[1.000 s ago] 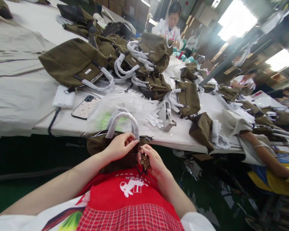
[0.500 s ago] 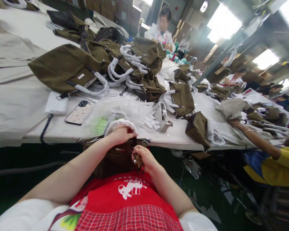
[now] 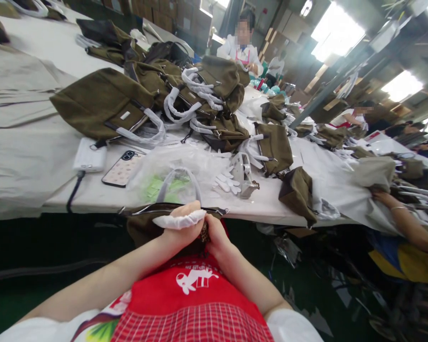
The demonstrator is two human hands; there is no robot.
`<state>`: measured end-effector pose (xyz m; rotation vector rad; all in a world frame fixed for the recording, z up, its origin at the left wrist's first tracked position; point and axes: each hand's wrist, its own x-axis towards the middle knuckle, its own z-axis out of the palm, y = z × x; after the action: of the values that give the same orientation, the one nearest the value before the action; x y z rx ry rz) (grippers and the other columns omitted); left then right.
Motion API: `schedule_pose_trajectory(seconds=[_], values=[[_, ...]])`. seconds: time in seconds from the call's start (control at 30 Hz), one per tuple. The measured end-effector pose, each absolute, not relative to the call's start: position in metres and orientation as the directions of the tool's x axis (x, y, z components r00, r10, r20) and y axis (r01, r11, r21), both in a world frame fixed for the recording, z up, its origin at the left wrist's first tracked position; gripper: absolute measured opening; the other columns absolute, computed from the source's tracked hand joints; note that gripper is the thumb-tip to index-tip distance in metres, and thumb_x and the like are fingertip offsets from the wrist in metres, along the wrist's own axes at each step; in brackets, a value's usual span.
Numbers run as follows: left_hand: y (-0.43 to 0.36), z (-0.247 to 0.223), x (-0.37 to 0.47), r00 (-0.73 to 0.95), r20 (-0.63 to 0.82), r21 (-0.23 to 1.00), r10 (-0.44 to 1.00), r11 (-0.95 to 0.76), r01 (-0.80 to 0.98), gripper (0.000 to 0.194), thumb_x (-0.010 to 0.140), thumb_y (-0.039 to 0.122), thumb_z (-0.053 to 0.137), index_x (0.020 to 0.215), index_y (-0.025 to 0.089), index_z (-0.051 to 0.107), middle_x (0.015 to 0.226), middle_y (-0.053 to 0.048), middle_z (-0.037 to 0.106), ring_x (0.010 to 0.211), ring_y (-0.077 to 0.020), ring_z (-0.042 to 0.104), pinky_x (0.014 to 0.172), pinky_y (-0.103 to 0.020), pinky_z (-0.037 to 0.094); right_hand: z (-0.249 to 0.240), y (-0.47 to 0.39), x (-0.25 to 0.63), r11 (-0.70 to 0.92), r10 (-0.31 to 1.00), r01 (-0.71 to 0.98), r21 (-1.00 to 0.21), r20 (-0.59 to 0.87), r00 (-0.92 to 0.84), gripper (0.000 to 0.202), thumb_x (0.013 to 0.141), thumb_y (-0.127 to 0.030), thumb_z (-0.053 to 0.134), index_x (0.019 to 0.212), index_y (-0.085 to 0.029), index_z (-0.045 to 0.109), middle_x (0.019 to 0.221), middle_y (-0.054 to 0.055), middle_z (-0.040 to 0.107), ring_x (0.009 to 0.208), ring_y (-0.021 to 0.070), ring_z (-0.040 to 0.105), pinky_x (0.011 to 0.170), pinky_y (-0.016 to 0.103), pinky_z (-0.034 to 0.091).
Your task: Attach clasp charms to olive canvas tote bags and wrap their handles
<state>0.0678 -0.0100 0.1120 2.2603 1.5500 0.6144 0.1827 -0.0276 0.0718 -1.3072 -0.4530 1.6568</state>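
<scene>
An olive-brown bag hangs at the table's front edge, close to my body, with its zip opening upward. One grey-wrapped handle stands up behind it. The other handle, in a white wrap, lies across my left hand. That hand's fingers are curled, and what they grip is hidden. My right hand presses against it, closed on a small leopard-print charm at the front of the bag. Only a sliver of the charm shows between the hands.
Olive bags with wrapped handles pile up beyond. Nearer lie a white power bank with a cable, a phone, a plastic bag with green pieces, and a metal tool. A co-worker's arm reaches in at right.
My hands have come together and lowered slightly, covering most of the charm. The white-wrapped handle has dropped forward over my left hand. The co-worker's arm has shifted right in view.
</scene>
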Motion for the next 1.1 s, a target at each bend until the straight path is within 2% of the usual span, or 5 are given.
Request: schedule_pose_trajectory(seconds=[0.2, 0.43, 0.73, 0.97, 1.1], values=[[-0.008, 0.101, 0.055, 0.138, 0.084, 0.78, 0.987, -0.151, 0.607, 0.031, 0.085, 0.041, 0.047, 0.062, 0.02, 0.053, 0.063, -0.007, 0.062, 0.06, -0.0221, 0.06, 0.061, -0.035, 0.047, 0.077, -0.035, 0.184, -0.442, 0.838, -0.633, -0.635, -0.544, -0.04, 0.013, 0.072, -0.031, 0.06, 0.068, -0.02, 0.053, 0.056, -0.003, 0.058, 0.046, 0.0112, 0.049, 0.045, 0.022, 0.039], [0.012, 0.091, 0.039, 0.054, -0.269, 0.96, 0.962, 0.263, 0.099, 0.034, 0.066, 0.05, 0.067, 0.068, 0.017, 0.06, 0.065, -0.004, 0.069, 0.059, -0.0207, 0.064, 0.057, -0.031, 0.05, 0.075, -0.032, 0.197, -0.415, 0.91, -0.214, -0.884, -0.4, -0.109, 0.033, 0.071, -0.047, 0.075, 0.076, -0.017, 0.062, 0.06, 0.001, 0.066, 0.048, 0.0106, 0.055, 0.048, 0.02, 0.041], [0.005, 0.105, 0.031, 0.035, -0.129, 0.966, 0.991, 0.117, 0.228, 0.04, 0.072, 0.055, 0.063, 0.059, 0.018, 0.065, 0.06, -0.005, 0.069, 0.06, -0.0223, 0.063, 0.058, -0.03, 0.049, 0.077, -0.035, 0.19, -0.408, 0.908, -0.48, -0.777, -0.401, -0.123, 0.037, 0.068, -0.046, 0.081, 0.082, -0.018, 0.062, 0.068, 0.0, 0.07, 0.054, 0.0099, 0.06, 0.052, 0.019, 0.046], [0.007, 0.116, 0.002, -0.068, -0.069, 0.889, 0.995, 0.092, 0.448, 0.04, 0.074, 0.06, 0.06, 0.063, 0.022, 0.066, 0.066, -0.004, 0.072, 0.072, -0.0267, 0.069, 0.063, -0.033, 0.052, 0.086, -0.038, 0.201, -0.236, 0.959, -0.094, -0.967, -0.217, -0.185, 0.033, 0.075, -0.039, 0.075, 0.1, -0.02, 0.064, 0.081, 0.001, 0.07, 0.069, 0.0138, 0.064, 0.066, 0.025, 0.05], [0.016, 0.114, -0.011, -0.183, -0.142, 0.861, 0.973, 0.213, 0.462, 0.041, 0.069, 0.061, 0.065, 0.072, 0.02, 0.069, 0.07, -0.005, 0.074, 0.074, -0.0278, 0.07, 0.062, -0.033, 0.052, 0.083, -0.04, 0.22, -0.084, 0.993, 0.205, -0.975, -0.098, -0.059, 0.018, 0.085, -0.038, 0.063, 0.089, -0.02, 0.067, 0.076, 0.002, 0.069, 0.068, 0.0163, 0.062, 0.067, 0.027, 0.048]])
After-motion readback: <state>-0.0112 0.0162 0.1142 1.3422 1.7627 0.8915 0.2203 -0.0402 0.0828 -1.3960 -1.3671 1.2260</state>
